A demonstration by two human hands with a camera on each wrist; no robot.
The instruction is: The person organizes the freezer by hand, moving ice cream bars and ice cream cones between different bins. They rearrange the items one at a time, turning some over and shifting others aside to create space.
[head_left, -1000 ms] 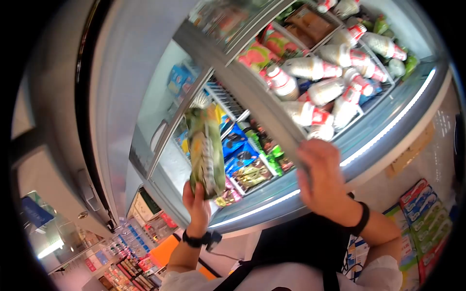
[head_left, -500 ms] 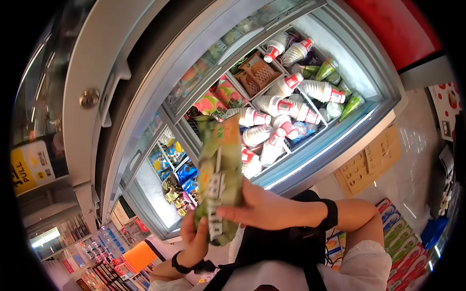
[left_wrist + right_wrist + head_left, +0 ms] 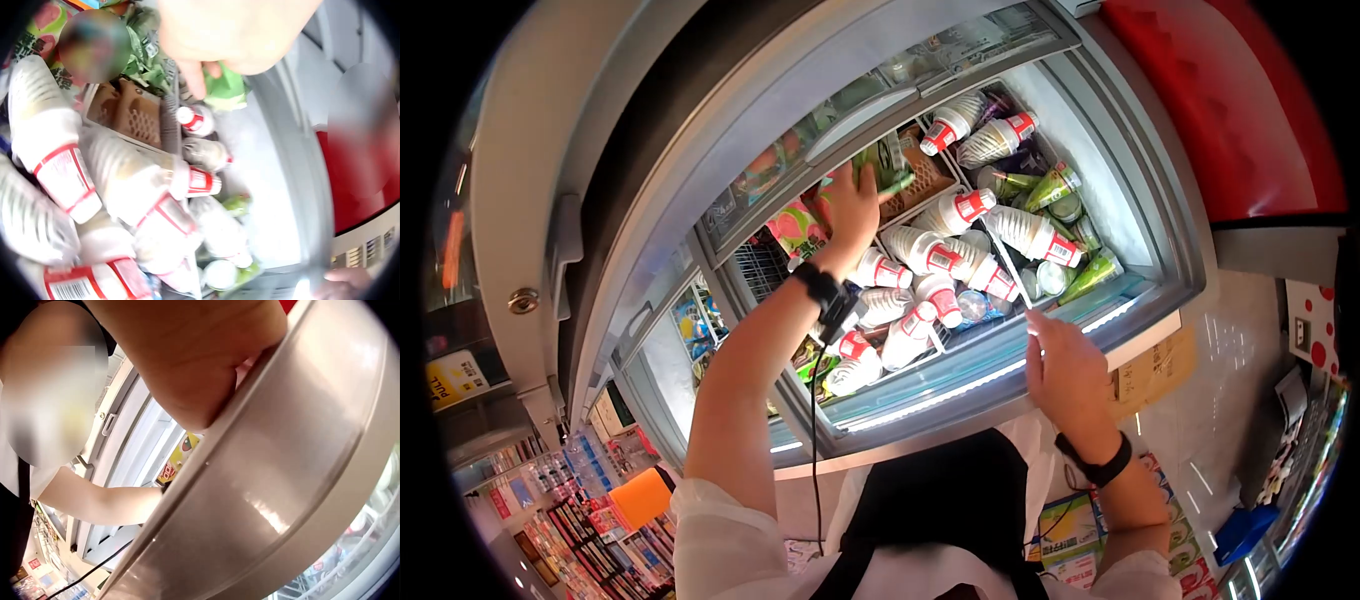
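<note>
My left hand [image 3: 856, 212] reaches into the open freezer over its back wire basket. It grips a green ice-cream packet [image 3: 884, 160], whose green corner [image 3: 226, 91] shows below the fingers in the left wrist view; the hand hides much of the packet. Under it are brown ice-cream packets [image 3: 139, 115] and pink-and-green packets [image 3: 795, 228]. My right hand [image 3: 1072, 385] rests at the freezer's front rim [image 3: 187, 484], fingers loosely extended and holding nothing. From the right wrist, the fingertips are hidden behind the rim.
Red-and-white wrapped ice-cream cones [image 3: 940, 250] lie heaped before the left hand. Green cones [image 3: 1055, 187] fill the right side. The sliding glass lid [image 3: 840, 120] stands behind the opening, and a frame bar [image 3: 800, 405] crosses at left. A red cabinet [image 3: 1220, 110] adjoins.
The green packet, held near the body in both hands half a second ago, is now deep in the freezer in the left hand. The right hand has let go and moved right to the rim.
</note>
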